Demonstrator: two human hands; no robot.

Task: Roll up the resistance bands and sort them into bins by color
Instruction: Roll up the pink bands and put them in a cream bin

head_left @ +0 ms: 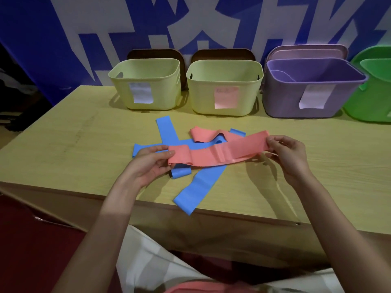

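A pink resistance band (220,152) is stretched flat just above the table between my hands. My left hand (148,163) pinches its left end, and my right hand (289,155) pinches its right end. A second pink band (203,134) lies crumpled behind it. Several blue bands lie underneath: one long blue band (196,190) reaches over the table's front edge, another blue band (167,130) points toward the bins. Two yellow bins stand at the back, the left yellow bin (146,83) with a white label and the right yellow bin (224,87) with a pink label.
A purple bin (313,89) with a white label and a green bin (372,92) stand at the back right. Brown lids lean behind the yellow bins. The wooden table (63,144) ends close to my body. A blue and white wall rises behind the bins.
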